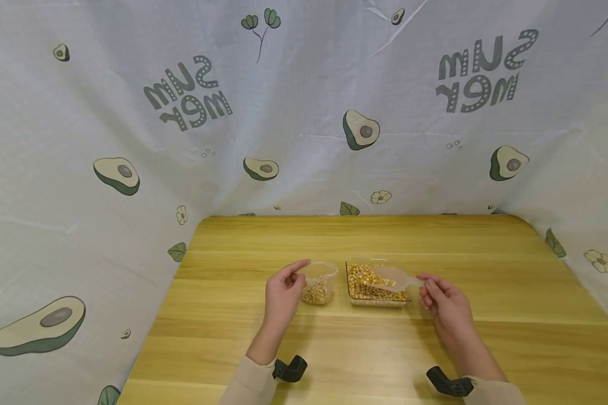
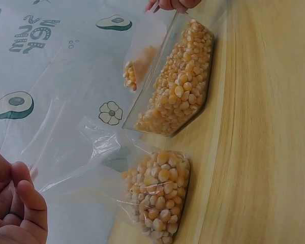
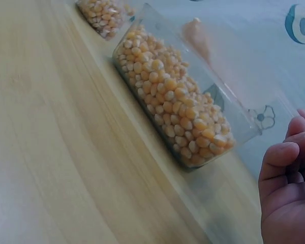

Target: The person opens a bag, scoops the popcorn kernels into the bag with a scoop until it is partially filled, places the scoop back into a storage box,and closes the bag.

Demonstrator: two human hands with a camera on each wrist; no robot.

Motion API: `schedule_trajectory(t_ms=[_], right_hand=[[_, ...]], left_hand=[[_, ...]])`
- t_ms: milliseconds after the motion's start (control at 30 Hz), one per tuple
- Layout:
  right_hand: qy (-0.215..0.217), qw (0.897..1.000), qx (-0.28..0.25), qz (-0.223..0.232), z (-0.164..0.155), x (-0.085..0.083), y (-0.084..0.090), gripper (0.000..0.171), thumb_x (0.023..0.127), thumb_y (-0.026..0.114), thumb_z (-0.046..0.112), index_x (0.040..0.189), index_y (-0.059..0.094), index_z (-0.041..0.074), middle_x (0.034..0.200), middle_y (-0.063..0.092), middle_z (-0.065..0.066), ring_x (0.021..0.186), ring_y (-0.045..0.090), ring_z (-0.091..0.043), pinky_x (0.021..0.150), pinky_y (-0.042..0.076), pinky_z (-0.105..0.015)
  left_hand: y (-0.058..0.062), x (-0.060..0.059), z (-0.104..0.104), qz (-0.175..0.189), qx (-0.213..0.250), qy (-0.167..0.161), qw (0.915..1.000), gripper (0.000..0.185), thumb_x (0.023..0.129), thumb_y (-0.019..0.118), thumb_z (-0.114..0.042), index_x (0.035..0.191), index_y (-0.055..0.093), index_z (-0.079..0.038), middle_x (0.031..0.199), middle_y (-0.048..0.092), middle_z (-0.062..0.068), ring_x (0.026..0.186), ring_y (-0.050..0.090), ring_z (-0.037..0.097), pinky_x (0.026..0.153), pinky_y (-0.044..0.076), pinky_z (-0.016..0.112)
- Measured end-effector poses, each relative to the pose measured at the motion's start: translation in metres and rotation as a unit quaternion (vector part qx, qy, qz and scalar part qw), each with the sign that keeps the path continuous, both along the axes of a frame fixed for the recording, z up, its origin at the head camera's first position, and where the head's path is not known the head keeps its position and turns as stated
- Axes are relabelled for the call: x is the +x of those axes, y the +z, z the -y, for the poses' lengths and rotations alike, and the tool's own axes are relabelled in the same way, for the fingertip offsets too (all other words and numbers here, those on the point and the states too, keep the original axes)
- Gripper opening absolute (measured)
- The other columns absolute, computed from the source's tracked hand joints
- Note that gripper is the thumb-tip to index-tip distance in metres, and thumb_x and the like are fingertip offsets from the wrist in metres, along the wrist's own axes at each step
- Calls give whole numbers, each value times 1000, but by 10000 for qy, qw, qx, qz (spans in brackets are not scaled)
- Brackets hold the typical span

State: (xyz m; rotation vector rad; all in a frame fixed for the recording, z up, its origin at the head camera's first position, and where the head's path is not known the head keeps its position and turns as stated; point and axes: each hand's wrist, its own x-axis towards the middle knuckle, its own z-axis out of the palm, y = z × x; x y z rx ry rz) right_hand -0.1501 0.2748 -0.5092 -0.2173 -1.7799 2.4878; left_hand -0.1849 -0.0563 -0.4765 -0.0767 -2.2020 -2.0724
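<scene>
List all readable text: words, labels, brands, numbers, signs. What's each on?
"sum mer", mirrored, two lines: left print on the hanging sheet.
"sum mer", mirrored, two lines: right print, same sheet.
Left wrist view: one such print, sideways.
No text visible on the bag, container or scoop.

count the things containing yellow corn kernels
3: a clear plastic bag pinched by the left hand, a clear rectangular box to its right, and a translucent white plastic scoop in the right hand, above the box.
</scene>
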Motion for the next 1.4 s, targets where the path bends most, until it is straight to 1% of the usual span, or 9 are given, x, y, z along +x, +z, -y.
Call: schedule_trajectory(t_ms=[167,300,400,467,733,867,1100,1233,1400], right_hand=[[7,9999,-71,-112,0,1,6,19,101,56,23,105,72,15,77,61,6,64,50,-5,58,46,-21],[82,9995,-155,-269,1,2,11,20,101,55,22,107,72,13,77,62,5,64,50,-6,57,45,-22],[134,9991,-188,-367,2,2,16,21,102,54,21,108,72,12,77,62,4,64,50,-6,57,45,-22],[154,9989,-203,-404,3,2,19,21,102,54,21,108,72,12,77,62,4,63,50,-6,57,45,-22],[291,9977,-24,-606,13,2,38,23,102,53,21,114,69,8,80,62,3,64,50,-7,57,43,-26],[369,9964,-65,-763,24,1,47,23,102,53,20,113,69,7,79,62,2,63,50,-7,56,42,-25],[457,9955,-92,-827,42,-4,55,22,102,53,20,112,69,8,77,62,3,62,51,-6,56,45,-22],[429,9956,-37,-834,51,-7,55,22,103,52,20,111,69,9,77,62,3,61,50,-6,56,44,-22],[423,9965,-19,-724,61,-10,55,22,103,52,22,109,70,10,76,61,4,61,49,-6,55,43,-21]], left_hand=[[2,0,-2,108,-98,110,9998,30,93,59,3,116,75,-9,84,64,28,52,39,4,48,30,14],[13,5,-4,194,-167,176,9995,30,93,57,6,117,73,-4,84,63,31,51,37,2,48,29,13],[24,10,-5,159,-125,156,9997,30,94,56,7,118,72,0,83,61,32,50,36,2,48,28,13],[28,13,-5,139,-90,135,9998,30,94,56,7,119,71,1,84,61,32,50,36,2,48,28,13],[32,15,-5,72,-151,151,9997,30,94,55,7,118,72,1,84,61,35,50,35,1,48,27,13],[26,12,-5,85,-151,175,9997,30,93,55,8,118,72,1,84,61,34,50,35,1,49,27,13],[4,2,-2,101,-48,202,9997,30,94,59,4,117,74,-8,82,62,25,50,36,4,47,28,14],[0,0,0,9,9,164,9999,30,94,60,1,117,75,-10,81,63,23,49,38,5,47,29,15],[0,-1,0,-72,36,110,9999,30,94,60,1,118,74,-9,80,63,22,48,36,5,46,29,15]])
